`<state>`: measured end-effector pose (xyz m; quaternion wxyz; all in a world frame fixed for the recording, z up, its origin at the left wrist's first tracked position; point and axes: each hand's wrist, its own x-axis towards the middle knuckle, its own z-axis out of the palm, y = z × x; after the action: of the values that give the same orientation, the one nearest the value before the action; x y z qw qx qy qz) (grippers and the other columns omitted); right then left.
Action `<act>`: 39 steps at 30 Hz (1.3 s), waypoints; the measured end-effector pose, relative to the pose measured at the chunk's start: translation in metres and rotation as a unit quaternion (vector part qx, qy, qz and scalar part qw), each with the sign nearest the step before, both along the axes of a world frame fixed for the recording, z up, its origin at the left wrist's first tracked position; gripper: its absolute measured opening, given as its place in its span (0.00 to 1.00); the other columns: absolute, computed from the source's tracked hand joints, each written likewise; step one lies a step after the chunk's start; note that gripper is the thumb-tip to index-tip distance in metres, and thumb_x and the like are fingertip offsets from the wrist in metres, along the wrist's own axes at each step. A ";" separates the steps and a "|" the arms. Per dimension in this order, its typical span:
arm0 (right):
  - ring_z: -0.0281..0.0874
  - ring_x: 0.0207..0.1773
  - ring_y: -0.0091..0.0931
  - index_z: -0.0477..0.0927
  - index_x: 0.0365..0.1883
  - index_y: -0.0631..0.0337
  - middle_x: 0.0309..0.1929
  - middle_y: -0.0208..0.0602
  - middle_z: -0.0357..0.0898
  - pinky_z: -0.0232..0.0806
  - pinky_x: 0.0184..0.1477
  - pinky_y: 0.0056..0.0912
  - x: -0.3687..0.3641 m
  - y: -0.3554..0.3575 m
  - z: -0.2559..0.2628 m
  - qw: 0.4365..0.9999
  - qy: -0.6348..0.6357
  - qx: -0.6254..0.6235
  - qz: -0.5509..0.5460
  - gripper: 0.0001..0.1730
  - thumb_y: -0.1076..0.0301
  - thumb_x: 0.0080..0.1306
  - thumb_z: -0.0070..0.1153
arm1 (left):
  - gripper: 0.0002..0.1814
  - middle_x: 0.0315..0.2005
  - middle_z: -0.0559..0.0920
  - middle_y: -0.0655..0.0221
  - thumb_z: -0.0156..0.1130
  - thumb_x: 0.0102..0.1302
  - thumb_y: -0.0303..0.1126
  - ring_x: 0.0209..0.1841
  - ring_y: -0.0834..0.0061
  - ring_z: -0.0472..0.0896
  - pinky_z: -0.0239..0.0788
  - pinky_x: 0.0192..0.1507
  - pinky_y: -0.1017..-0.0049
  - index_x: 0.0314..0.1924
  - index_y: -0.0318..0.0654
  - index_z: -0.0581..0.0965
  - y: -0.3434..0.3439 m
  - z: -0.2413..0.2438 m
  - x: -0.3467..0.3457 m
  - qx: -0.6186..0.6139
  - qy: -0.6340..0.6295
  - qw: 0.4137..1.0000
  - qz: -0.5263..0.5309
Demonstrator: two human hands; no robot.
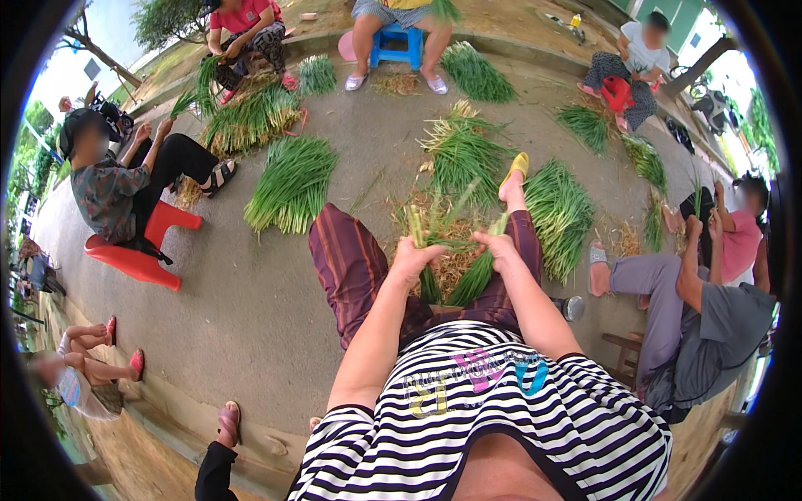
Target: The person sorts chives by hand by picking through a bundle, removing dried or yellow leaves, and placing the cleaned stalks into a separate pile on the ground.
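My left hand (410, 260) is closed around a bunch of green leafy stalks, probably Chinese chives (415, 224), pale ends up and leaves hanging below. My right hand (499, 246) grips a second bunch of stalks (473, 282), its leaves slanting down toward my lap. A few loose green strands (456, 242) stretch between the two hands. Both hands are held between my knees, over a heap of dry straw-coloured trimmings (460, 260). Just beyond lies a loose pile of stalks (467, 156) with its pale ends pointing away from me.
Neater piles of stalks lie on the pavement, one pile (561, 216) beside my right foot and another pile (291, 181) ahead left. Several people sit around, including one on a red plastic chair (135, 260) and one on a blue stool (396, 47). A kerb (326, 41) runs behind them.
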<state>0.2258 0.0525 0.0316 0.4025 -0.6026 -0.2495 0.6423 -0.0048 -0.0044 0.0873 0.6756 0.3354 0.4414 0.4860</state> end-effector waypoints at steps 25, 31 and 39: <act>0.73 0.26 0.20 0.78 0.43 0.60 0.33 0.32 0.81 0.65 0.23 0.22 0.039 0.020 0.043 0.968 0.057 0.167 -0.177 0.12 0.70 0.61 0.63 | 0.14 0.27 0.81 0.63 0.69 0.60 0.36 0.26 0.68 0.81 0.75 0.25 0.68 0.38 0.37 0.74 0.018 -0.061 -0.005 -0.115 -0.088 0.961 0.236; 0.66 0.18 0.19 0.77 0.34 0.56 0.26 0.26 0.75 0.61 0.19 0.24 0.074 0.037 0.045 0.934 -0.034 0.178 -0.307 0.06 0.68 0.63 0.61 | 0.10 0.20 0.77 0.66 0.62 0.65 0.33 0.21 0.70 0.78 0.69 0.19 0.70 0.33 0.35 0.71 0.027 -0.077 -0.021 -0.089 -0.059 0.922 0.371; 0.68 0.20 0.19 0.78 0.43 0.65 0.31 0.32 0.80 0.63 0.22 0.23 0.034 0.022 0.047 0.967 -0.131 0.190 -0.105 0.16 0.64 0.61 0.63 | 0.10 0.21 0.76 0.69 0.66 0.61 0.30 0.17 0.76 0.73 0.68 0.18 0.75 0.35 0.38 0.72 0.018 -0.043 -0.008 -0.100 -0.082 0.945 0.299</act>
<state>0.2593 0.0743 0.0791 0.5385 -0.6168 -0.3524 0.4532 -0.0124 0.0138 0.0439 0.5629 0.0778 0.5110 0.6449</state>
